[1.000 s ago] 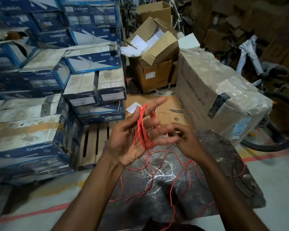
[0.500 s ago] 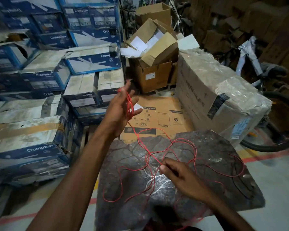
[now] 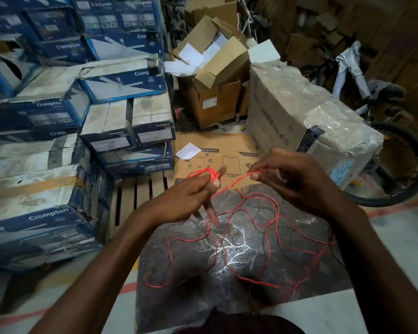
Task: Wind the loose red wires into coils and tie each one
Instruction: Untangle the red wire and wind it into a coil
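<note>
A small coil of red wire (image 3: 206, 174) is wrapped around the fingers of my left hand (image 3: 187, 201), which is held above the near end of a grey sheet (image 3: 179, 297). My right hand (image 3: 292, 179) pinches a stretch of the same red wire (image 3: 237, 182) between thumb and fingers, to the right of the coil and level with it. The rest of the loose red wire (image 3: 249, 237) hangs down and lies in tangled loops over the grey sheet, mixed with a few thin dark wires.
Stacked blue and white Crompton boxes (image 3: 58, 141) fill the left. A wooden pallet (image 3: 140, 196) and a flat brown carton (image 3: 217, 153) lie ahead. A large plastic-wrapped carton (image 3: 299, 112) and a bicycle (image 3: 384, 141) stand at the right. Open brown boxes (image 3: 215, 75) stand behind.
My left hand came down and back toward me with the coil on its fingers. My right hand rose from the sheet, lifting a stretch of wire up to the coil's height.
</note>
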